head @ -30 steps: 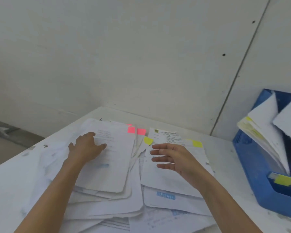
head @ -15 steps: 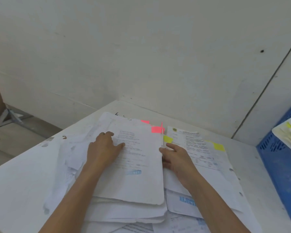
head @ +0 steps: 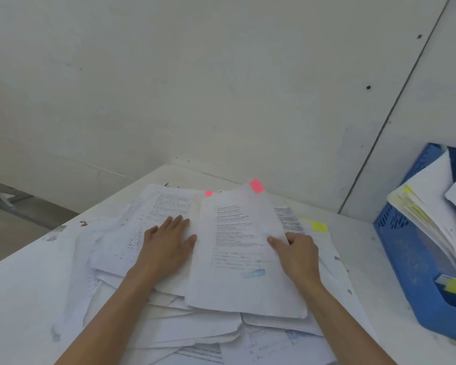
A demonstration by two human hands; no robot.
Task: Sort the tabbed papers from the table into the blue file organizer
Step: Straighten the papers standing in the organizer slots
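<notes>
Pink-tabbed sheet (head: 237, 259) at frame ctr, on top of the paper pile (head: 174, 327) on the table (head: 24, 285). It's thin, light & floppy, prob. tears easily and slides on the sheets below. Best hold is a side edge, not the pink tab (head: 256, 186). Right hand (head: 298, 255) pinches its right edge, thumb on top, other fingers hidden under; that edge is raised, sheet bowed. Left hand (head: 169, 246) lies flat w/ straight fingers, pressing the pile left of ctr. Blue file organizer (head: 406, 259) stands at frame's right edge, papers already inside.
</notes>
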